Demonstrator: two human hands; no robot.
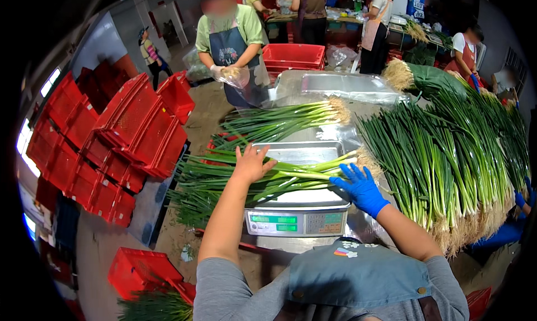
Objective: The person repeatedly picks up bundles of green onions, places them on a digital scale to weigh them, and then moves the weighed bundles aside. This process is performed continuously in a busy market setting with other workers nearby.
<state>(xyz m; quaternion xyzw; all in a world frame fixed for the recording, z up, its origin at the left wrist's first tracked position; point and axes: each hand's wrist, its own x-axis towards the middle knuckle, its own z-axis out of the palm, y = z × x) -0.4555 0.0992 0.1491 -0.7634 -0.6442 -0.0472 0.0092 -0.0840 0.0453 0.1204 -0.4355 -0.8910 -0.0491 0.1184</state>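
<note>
A bunch of green onions (302,171) lies across the metal pan of a digital scale (301,231), roots to the right and leaves hanging over the left side. My bare left hand (251,163) rests on the green leaves, fingers apart. On the pale stems near the roots is my right hand (361,191) in a blue glove, its fingers also spread. Neither hand is closed around the bunch. The scale's display is lit. Just beyond the scale lies a second bunch of green onions (289,116), its roots also to the right.
A large pile of green onions (440,161) covers the right side. Flat clear plastic bags (348,88) lie at the table's far end. Opposite, a co-worker (230,44) handles a plastic bag. Stacked red crates (130,128) stand left; another red crate (142,270) sits on the floor.
</note>
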